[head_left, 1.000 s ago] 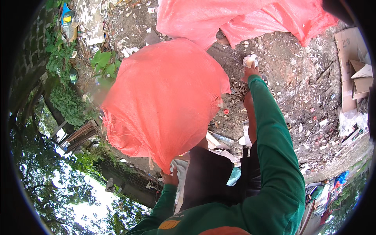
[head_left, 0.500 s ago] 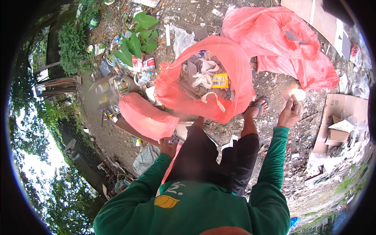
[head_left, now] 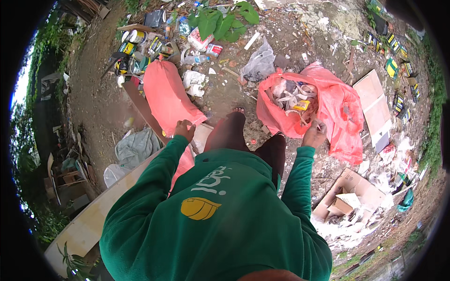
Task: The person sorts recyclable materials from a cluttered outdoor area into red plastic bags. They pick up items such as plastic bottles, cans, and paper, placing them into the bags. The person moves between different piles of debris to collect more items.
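Both arms have lowered since 0.5 s ago: left hand (head_left: 184, 129) clenches 1 filled pink sack (head_left: 168, 96), right hand (head_left: 314, 135) grips the open red bag (head_left: 300, 110) rim, keeping it spread.

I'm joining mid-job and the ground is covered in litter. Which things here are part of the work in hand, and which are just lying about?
In hand:
- left hand grips the tied red sack
- right hand at the rim of the open red bag of scraps

Lying about:
- flattened cardboard
- open cardboard box
- grey plastic bag
- cans and bottles
- green leaves
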`<state>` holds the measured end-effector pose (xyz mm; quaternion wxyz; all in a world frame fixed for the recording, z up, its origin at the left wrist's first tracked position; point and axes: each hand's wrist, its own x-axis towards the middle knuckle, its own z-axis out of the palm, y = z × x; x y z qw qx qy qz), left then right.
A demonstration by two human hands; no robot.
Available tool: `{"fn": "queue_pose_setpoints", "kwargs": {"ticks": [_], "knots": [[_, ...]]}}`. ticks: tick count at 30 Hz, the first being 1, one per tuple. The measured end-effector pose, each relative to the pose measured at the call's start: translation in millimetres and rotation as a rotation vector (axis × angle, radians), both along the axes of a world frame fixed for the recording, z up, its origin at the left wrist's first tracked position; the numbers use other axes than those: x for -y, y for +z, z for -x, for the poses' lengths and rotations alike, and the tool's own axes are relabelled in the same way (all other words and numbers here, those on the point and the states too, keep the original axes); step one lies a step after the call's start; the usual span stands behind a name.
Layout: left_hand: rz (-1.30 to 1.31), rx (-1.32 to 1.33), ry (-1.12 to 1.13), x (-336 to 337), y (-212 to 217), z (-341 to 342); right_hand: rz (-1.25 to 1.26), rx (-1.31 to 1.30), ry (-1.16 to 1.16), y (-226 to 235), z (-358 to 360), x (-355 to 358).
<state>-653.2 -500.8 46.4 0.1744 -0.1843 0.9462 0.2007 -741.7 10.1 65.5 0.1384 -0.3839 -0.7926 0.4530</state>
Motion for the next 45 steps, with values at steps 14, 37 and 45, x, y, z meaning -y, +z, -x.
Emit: {"fn": "queue_pose_setpoints", "kwargs": {"ticks": [14, 37, 45], "knots": [[-0.428, -0.019, 0.285, -111, -51, -159, 1.039, 0.984, -0.012, -162, -279, -306], [0.021, 0.137, 1.009, -295, -116, -236, 0.1, 1.182, 0.686, -46, 17, -274], [-0.361, 0.078, 1.147, -237, -20, -258, 0.163, 1.164, 1.144, -70, 74, -180]]}}
